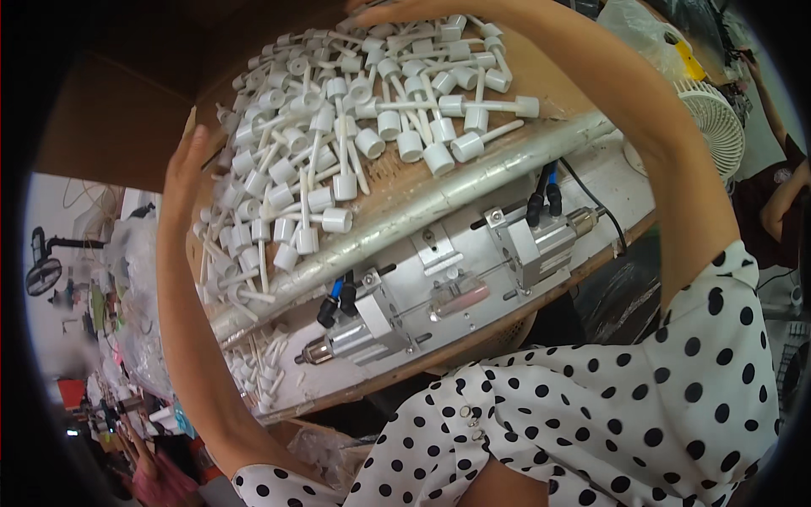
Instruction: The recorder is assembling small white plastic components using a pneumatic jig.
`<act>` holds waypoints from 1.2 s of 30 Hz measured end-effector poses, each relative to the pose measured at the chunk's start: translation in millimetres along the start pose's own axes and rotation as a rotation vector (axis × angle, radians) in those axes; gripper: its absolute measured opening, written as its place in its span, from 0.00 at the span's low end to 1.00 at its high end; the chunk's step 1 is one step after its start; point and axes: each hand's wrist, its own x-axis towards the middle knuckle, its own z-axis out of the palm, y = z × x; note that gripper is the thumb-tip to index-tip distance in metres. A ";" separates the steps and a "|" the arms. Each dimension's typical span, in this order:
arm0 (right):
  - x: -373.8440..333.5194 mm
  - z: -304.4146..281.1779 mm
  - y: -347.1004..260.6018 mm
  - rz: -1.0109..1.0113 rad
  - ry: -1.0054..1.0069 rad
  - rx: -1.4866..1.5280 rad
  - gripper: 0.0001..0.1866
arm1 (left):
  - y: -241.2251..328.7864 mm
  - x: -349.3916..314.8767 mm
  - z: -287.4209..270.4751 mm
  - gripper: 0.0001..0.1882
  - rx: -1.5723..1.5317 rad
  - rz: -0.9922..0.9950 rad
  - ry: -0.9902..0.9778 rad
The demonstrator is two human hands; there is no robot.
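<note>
A large heap of white applicator caps (389, 125) with thin stems lies on a brown board between my arms. My left hand (184, 156) is at the heap's left side, beside a brown cardboard wall (127, 110), with its visible fingers stretched out. Past the far side of the heap is my right hand (393, 12), partly cut off by the top edge of the picture, its fingers extended. I see no object in either hand. Nearer to me sits a metal fixture (439, 245) with two pneumatic cylinders and a pinkish tube-like piece (465, 296) at its middle.
A long roll wrapped in clear tape (422, 215) separates the heap from the fixture. More small white pieces (262, 372) lie at the bench's left end. A white fan (710, 127) and plastic bags (634, 42) are at the right. Other people are in the background.
</note>
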 end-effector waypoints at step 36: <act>-139.9 48.7 -119.8 0.226 0.264 0.500 0.16 | 263.3 -368.4 113.6 0.15 -1.880 0.973 0.072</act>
